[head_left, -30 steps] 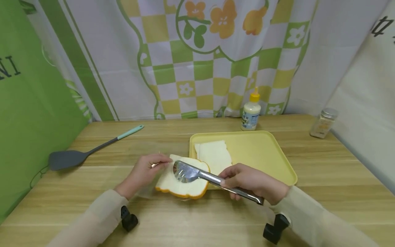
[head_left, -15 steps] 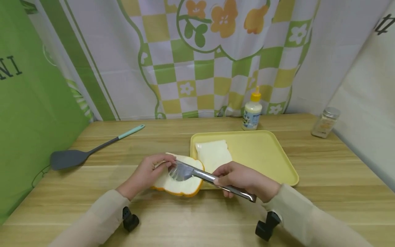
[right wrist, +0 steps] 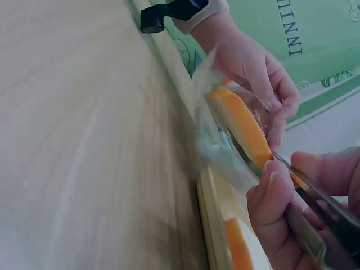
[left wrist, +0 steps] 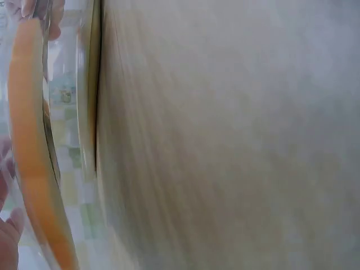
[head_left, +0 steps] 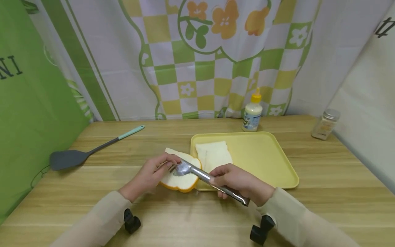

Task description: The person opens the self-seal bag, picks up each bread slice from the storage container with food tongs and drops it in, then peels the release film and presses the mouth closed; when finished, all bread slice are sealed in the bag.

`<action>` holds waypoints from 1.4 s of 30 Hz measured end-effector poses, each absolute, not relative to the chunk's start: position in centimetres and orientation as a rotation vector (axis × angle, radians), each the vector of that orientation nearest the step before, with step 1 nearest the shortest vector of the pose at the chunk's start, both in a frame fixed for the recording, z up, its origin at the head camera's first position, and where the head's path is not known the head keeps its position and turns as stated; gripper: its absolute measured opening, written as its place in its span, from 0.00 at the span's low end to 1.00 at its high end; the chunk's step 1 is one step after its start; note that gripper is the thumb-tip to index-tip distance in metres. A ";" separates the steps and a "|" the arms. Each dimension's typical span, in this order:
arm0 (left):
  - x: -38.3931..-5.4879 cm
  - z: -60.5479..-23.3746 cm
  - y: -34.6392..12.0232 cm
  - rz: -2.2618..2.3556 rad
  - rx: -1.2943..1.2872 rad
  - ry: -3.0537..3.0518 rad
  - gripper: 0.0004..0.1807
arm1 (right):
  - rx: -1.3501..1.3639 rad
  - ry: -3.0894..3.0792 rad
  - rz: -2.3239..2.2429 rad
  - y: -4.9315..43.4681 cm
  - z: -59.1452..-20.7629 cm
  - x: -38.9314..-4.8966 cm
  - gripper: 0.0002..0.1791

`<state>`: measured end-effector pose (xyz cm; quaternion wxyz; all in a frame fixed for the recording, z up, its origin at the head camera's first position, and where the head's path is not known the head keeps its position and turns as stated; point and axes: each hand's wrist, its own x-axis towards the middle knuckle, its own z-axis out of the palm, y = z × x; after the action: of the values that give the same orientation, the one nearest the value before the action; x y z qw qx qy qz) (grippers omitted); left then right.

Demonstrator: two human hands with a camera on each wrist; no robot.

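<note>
My right hand (head_left: pixel 236 180) grips metal tongs (head_left: pixel 216 186), whose jaws lie on both faces of a white bread slice (head_left: pixel 186 180) with an orange-brown crust. In the right wrist view, a clear plastic bag (right wrist: pixel 211 138) hangs around that slice. My left hand (head_left: pixel 152 173) pinches the bag at the slice's left side, its fingertips over the head of the tongs in the head view. The slice is held tilted above the table, beside the left edge of a yellow tray (head_left: pixel 262 161). Another bread slice (head_left: pixel 214 154) lies on the tray's left part.
A grey spatula (head_left: pixel 69 160) with a mint handle lies at the left. Behind the tray stands a squeeze bottle (head_left: pixel 252 115) with a yellow cap. A glass jar (head_left: pixel 325 125) with a metal lid is at the back right. A patterned curtain (head_left: pixel 222 79) hangs behind the table.
The tongs and the gripped bread slice have moved left, further from the tray. My right hand has followed them; my left fingers now cover part of the tongs' head.
</note>
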<state>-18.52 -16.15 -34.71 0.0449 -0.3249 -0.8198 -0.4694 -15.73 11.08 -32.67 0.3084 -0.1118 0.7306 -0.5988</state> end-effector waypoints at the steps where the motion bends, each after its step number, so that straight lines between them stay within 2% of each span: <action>1: -18.5 -34.7 -16.1 -1.443 -0.982 -2.505 0.09 | -0.283 1.922 -1.593 11.0 -32.7 -15.6 0.17; 6: -18.4 -34.5 -15.4 -1.480 -0.958 -2.524 0.09 | -0.314 1.943 -1.584 10.1 -33.1 -15.4 0.17; 16: -18.0 -34.4 -14.1 -1.590 -1.171 -2.486 0.09 | -0.364 2.013 -1.531 8.6 -33.4 -15.8 0.14; 20: -18.2 -34.5 -14.4 -1.416 -1.155 -2.493 0.08 | -0.360 2.008 -1.542 8.3 -33.5 -15.8 0.13; 26: -19.0 -34.5 -14.7 -1.074 -1.096 -2.599 0.16 | -0.326 2.011 -1.585 8.5 -33.3 -15.8 0.15; 29: -19.3 -34.6 -14.4 -1.006 -1.131 -2.629 0.12 | -0.334 2.004 -1.596 8.5 -33.4 -15.8 0.16; 33: -19.5 -34.7 -14.0 -1.158 -1.125 -2.582 0.09 | -0.354 1.986 -1.589 8.4 -33.6 -15.6 0.15; 37: -19.5 -34.5 -13.4 -1.336 -1.198 -2.493 0.09 | -0.383 1.970 -1.590 8.1 -33.9 -15.7 0.15; 42: -19.3 -34.3 -13.1 -1.301 -1.316 -2.463 0.09 | -0.343 1.936 -1.654 7.9 -34.1 -15.8 0.16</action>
<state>-19.31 -13.13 -34.28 0.0306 -0.4269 -0.7991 -0.4222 -15.75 7.89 -34.13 0.2820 -0.1282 0.7229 -0.6176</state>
